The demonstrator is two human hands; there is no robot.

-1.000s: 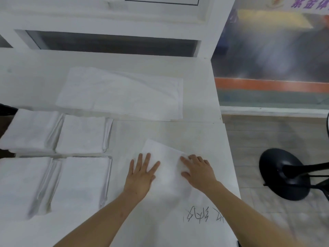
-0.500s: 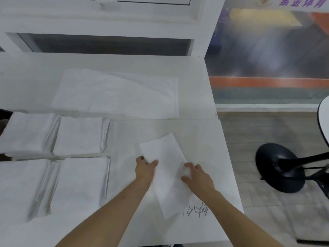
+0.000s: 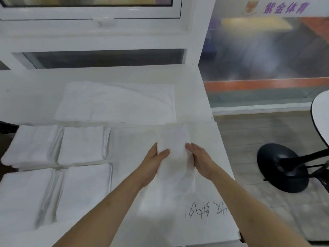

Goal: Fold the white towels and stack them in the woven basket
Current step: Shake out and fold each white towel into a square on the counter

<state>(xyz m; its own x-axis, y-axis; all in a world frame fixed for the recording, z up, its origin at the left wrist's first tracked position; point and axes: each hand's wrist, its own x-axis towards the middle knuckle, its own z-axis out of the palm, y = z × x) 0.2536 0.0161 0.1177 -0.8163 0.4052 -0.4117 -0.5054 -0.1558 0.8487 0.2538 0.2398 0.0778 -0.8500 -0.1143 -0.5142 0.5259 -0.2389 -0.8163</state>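
Note:
A narrow folded white towel point(image 3: 175, 157) is lifted off the white table point(image 3: 210, 175), held between both hands. My left hand point(image 3: 153, 161) grips its left edge, thumb over the top and fingers hidden beneath. My right hand point(image 3: 199, 157) holds its right edge, fingers tucked under the cloth. A large unfolded white towel point(image 3: 117, 102) lies flat at the back. Several folded white towels sit at the left, two in the rear row point(image 3: 83, 145) and two in the front row point(image 3: 80, 189). No woven basket is visible.
The table's right edge point(image 3: 226, 157) drops to a wooden floor, where a black round stool base point(image 3: 283, 168) stands. Handwritten marks point(image 3: 206, 209) sit on the table near me. A white window frame point(image 3: 99, 38) rises behind the table.
The towel lay flat under my two flat hands; both hands then took its side edges, narrowed it and lifted it up and away from me.

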